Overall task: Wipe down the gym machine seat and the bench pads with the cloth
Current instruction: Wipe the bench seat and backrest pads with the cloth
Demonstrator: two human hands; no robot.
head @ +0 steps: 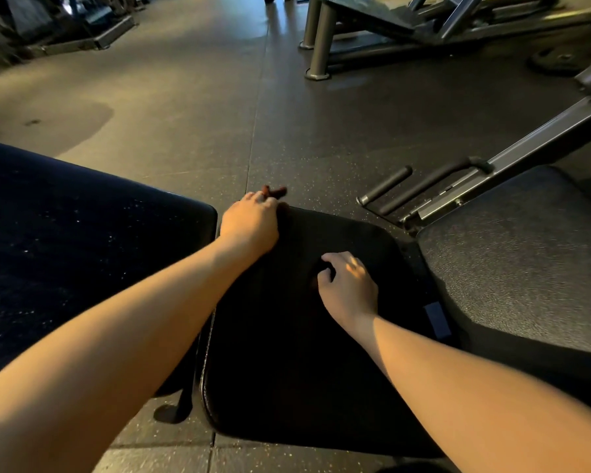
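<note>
The black seat pad (287, 336) runs lengthwise away from the person. The left hand (249, 223) pinches a reddish cloth (273, 192) at its far edge; the right hand (348, 285) rests curled mid-pad, grip unclear. Open floor (185, 114) lies beyond.

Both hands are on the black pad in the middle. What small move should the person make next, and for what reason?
Probably draw the left hand back toward the body. It sits at the far corner of the black pad with a reddish cloth showing past its fingers, so most of the pad lies nearer. The right hand rests curled mid-pad; whether it holds anything is unclear.
</note>
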